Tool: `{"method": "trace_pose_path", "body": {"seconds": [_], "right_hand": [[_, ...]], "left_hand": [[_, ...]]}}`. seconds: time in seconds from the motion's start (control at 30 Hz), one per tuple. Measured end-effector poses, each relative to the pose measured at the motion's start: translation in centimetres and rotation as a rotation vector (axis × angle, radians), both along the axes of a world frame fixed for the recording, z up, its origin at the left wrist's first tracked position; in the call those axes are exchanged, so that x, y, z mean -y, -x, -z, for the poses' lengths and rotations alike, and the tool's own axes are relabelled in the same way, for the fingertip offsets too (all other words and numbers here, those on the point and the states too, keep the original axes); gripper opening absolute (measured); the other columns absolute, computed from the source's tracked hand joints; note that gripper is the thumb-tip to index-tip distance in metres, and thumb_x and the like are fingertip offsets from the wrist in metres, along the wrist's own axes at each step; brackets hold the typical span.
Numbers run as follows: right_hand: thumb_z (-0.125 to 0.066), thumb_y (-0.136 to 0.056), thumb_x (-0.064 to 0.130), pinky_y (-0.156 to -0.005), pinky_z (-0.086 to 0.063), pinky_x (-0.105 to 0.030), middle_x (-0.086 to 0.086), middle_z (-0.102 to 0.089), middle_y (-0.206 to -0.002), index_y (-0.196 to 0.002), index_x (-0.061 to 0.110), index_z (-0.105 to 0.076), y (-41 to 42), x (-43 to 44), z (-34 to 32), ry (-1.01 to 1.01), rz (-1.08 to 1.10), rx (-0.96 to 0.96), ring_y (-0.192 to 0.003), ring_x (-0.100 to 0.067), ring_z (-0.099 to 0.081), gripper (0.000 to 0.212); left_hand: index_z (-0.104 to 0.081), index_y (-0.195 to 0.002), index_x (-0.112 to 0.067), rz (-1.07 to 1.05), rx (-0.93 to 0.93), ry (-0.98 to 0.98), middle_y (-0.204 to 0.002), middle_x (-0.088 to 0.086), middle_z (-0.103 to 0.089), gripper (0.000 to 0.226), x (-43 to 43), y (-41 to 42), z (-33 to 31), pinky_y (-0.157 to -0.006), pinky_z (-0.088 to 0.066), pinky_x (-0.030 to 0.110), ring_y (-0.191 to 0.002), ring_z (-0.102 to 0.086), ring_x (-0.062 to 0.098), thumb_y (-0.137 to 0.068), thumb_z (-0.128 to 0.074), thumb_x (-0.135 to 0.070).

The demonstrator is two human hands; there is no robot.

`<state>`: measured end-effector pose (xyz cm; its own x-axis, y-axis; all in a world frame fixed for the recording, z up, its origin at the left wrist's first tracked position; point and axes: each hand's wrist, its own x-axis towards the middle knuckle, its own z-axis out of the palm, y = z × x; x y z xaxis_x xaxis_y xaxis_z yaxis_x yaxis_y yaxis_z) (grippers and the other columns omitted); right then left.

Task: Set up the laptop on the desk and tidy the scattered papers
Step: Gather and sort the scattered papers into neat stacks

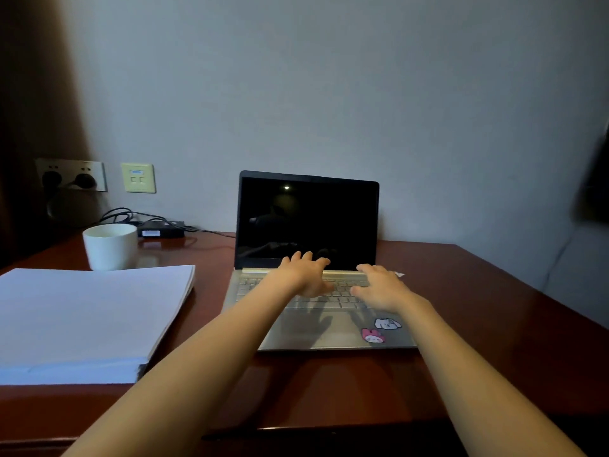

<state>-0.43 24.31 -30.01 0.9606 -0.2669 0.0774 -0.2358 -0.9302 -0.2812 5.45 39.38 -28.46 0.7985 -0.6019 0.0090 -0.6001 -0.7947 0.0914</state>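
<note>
Reddish wood desk, grey wall, open laptop, paper stack

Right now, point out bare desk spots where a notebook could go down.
Widest bare patch: the desk right of the laptop, out to the edge. A strip in front of the laptop is bare, but both forearms cross it. The left is crowded: paper stack, white cup, power adapter and cables behind; a narrow gap separates stack and laptop.
</note>
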Motion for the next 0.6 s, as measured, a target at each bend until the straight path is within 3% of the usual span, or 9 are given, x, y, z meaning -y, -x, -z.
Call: {"method": "trace_pose_path", "body": {"seconds": [0.6], "right_hand": [[-0.045, -0.095, 0.037, -0.107, -0.029, -0.042, -0.009, -0.030, -0.150, -0.147, 0.020, -0.025, -0.9, 10.4, 1.2, 0.014, 0.180, -0.062, -0.136, -0.033, -0.030, 0.058]], "left_hand": [[-0.016, -0.151, -0.024, 0.163, 0.011, -0.051, -0.157, 0.010, -0.012, 0.063, 11.1, -1.4, 0.5, -0.116, -0.009, 0.046, -0.145, -0.006, 0.031, -0.096, -0.041, -0.042]]}}
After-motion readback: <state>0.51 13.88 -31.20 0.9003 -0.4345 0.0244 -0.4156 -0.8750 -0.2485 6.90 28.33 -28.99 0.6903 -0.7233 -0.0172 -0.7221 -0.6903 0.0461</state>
